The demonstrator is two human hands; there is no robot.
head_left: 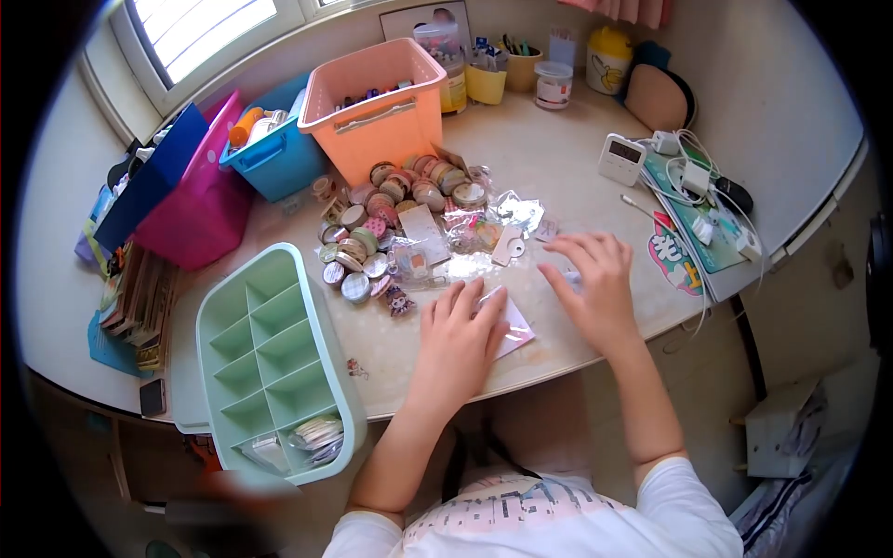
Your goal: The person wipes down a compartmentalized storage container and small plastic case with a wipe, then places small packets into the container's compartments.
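My left hand [458, 346] lies palm down with its fingers stretched out over a clear plastic packet with a pinkish sheet [517, 333], covering part of it. To its right my right hand [600, 284] hovers at or just above the table, thumb and fingers apart. A small bluish, shiny bit [573, 278] shows beneath the right palm; I cannot make out what it is. Beyond both hands lie clear plastic packets [470, 267] and a white card with a hole [508, 245]. A heap of washi tape rolls [379, 209] spreads behind and left of them.
A green divided box [348, 395] at left holds packets in its front compartments. Behind stand an orange basket [372, 139], a blue basket [284, 172] and a magenta bin [200, 219]. At right are a white digital timer [620, 159], tangled white cables [693, 177] and a booklet [684, 209].
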